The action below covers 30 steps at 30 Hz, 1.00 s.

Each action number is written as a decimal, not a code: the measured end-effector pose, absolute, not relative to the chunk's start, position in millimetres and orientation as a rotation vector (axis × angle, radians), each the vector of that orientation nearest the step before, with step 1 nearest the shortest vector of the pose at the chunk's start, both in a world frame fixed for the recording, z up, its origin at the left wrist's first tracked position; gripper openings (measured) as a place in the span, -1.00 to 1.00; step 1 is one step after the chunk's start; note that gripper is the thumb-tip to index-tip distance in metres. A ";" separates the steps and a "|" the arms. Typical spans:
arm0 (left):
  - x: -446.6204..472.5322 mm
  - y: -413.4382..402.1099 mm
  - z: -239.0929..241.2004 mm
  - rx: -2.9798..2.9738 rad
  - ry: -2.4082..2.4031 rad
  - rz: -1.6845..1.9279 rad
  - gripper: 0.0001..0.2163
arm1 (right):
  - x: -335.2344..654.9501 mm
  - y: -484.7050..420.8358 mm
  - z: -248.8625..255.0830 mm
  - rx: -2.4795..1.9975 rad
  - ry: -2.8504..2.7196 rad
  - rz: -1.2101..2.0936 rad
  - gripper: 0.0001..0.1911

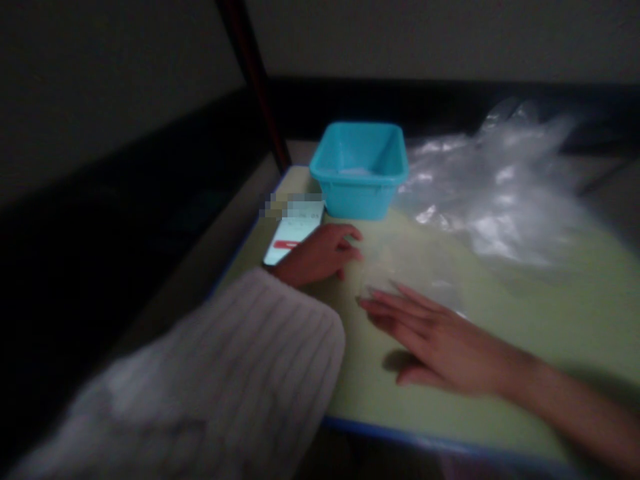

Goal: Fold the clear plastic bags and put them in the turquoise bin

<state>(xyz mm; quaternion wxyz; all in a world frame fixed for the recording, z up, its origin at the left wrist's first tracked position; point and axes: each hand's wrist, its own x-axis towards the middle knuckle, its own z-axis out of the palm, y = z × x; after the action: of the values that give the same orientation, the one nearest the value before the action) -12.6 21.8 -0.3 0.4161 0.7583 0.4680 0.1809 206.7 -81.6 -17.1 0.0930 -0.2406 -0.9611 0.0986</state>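
Observation:
A clear plastic bag [420, 263] lies flat on the pale green tabletop, faint and hard to make out. My right hand [430, 340] reaches in from the right with its fingers stretched out, at the near edge of that bag. To the left of the bag is my left hand [325, 253], its fingers apart and slightly curled, with nothing seen in them. A phone with a lit screen [300, 223] lies partly behind my left wrist. Whether either hand touches the bag is not clear in the dim, blurred picture.
Behind my hands stands a turquoise plastic basin [357, 200] with something pale in its bottom. A heap of crumpled clear plastic bags [500, 187] spreads over the table's far right. The table [540, 340] has a blue edge; a dark red pole [260, 87] rises behind it.

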 end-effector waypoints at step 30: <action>17.3 -7.8 -13.1 2.487 0.815 0.793 -0.81 | 287.0 -49.6 -8.9 -1.094 -2.645 0.090 -0.31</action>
<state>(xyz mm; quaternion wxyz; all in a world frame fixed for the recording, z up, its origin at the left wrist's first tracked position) 17.3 -7.8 -13.1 0.2021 0.8907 0.2920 0.2839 287.0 -49.6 -8.9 0.1384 -0.3783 -0.9147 0.0311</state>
